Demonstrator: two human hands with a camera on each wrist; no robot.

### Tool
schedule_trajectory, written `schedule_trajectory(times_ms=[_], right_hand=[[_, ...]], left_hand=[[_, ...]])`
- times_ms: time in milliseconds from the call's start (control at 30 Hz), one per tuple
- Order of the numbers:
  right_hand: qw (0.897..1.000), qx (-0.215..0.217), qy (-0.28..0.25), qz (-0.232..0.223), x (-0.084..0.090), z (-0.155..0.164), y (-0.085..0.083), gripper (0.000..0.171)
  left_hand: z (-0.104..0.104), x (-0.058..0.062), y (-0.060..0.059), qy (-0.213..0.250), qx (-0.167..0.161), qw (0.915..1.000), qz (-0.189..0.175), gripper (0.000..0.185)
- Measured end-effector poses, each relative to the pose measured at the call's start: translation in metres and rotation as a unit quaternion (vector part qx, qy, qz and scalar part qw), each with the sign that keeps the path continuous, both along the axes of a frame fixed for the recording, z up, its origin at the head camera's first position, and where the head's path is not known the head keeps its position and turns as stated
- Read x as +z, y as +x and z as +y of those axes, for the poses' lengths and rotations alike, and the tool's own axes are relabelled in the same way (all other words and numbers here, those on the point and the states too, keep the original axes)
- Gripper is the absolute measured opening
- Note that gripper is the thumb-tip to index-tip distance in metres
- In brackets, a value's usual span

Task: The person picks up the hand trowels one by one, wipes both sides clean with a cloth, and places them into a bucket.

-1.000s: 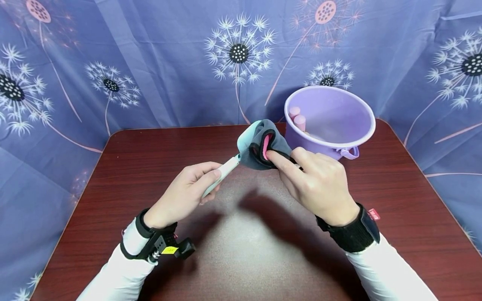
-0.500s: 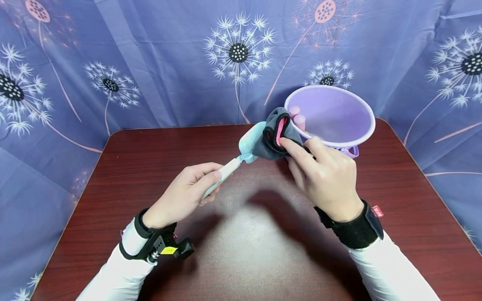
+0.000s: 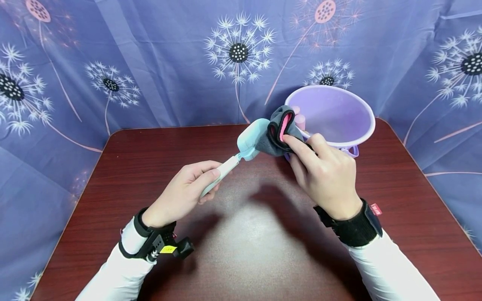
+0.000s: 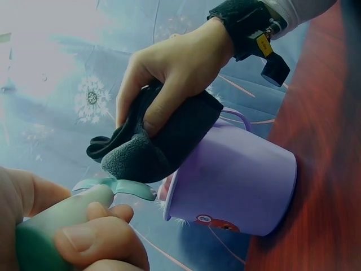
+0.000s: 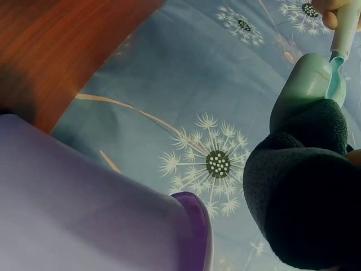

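My left hand (image 3: 184, 190) grips the white handle of a light-blue scoop (image 3: 249, 137), whose blade points away to the right over the table. My right hand (image 3: 326, 177) pinches a dark grey folded cloth (image 3: 276, 140) with black edging and a pink inside. The cloth lies against the right side of the scoop's blade and hides part of it. In the left wrist view, the cloth (image 4: 141, 152) touches the blade from above. The right wrist view shows the cloth (image 5: 307, 209) bunched over the blade's end.
Behind my right hand stands a purple bucket (image 3: 335, 144) with pink cylindrical ends (image 3: 300, 121) showing inside its left rim. The dark red wooden table (image 3: 158, 146) ends at a purple-blue curtain (image 3: 169, 62) with dandelion prints.
My right hand and the cloth have shifted right and slightly up, towards the bucket, uncovering more of the scoop's blade. My left hand has stayed nearly still.
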State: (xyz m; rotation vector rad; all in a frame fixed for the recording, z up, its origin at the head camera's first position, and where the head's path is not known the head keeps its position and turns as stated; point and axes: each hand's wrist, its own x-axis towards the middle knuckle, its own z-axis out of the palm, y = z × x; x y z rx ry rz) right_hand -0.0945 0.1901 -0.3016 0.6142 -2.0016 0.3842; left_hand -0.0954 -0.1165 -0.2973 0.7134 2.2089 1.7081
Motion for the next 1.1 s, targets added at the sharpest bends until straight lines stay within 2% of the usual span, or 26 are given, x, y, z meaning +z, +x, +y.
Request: schedule_trajectory(times_ms=[567, 1100], right_hand=[[0.999, 0.034, 0.042, 0.004, -0.003, -0.010, 0.003, 0.031], [0.990, 0.084, 0.109, 0.009, -0.009, -0.015, 0.004, 0.026]], left_hand=[[0.001, -0.004, -0.003, 0.016, 0.010, 0.9998, -0.008, 0.022], [-0.002, -0.004, -0.003, 0.051, 0.026, 0.9977, -0.035, 0.024]])
